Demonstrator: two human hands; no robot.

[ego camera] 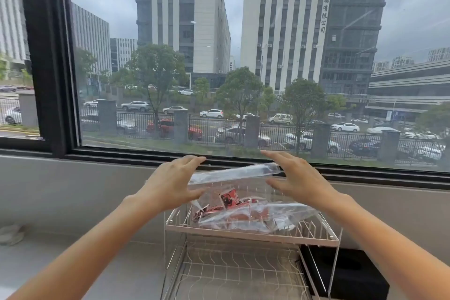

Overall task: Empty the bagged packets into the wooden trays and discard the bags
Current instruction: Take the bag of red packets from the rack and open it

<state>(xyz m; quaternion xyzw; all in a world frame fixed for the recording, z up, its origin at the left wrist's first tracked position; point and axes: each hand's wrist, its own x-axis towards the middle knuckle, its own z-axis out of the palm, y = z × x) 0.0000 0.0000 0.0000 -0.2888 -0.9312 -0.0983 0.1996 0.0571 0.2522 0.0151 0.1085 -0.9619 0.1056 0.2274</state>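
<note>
On the far left of the grey counter (73, 239) I see a crumpled white wad (11, 234). Next, my left hand (170, 183) grips one end of a clear bag (243, 202), fingers curled over its top edge. Red packets (229, 198) show through the plastic, which sags onto a white wire rack (243, 235). My right hand (297, 178) holds the other end. A black box (353, 273) sits at right.

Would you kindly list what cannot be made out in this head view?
- Packet print: blurred behind the bag.
- Left hand and right hand grip on the bag's top strip: unclear.
- Rack base: cut off below.
- Wooden trays: not in view.
</note>
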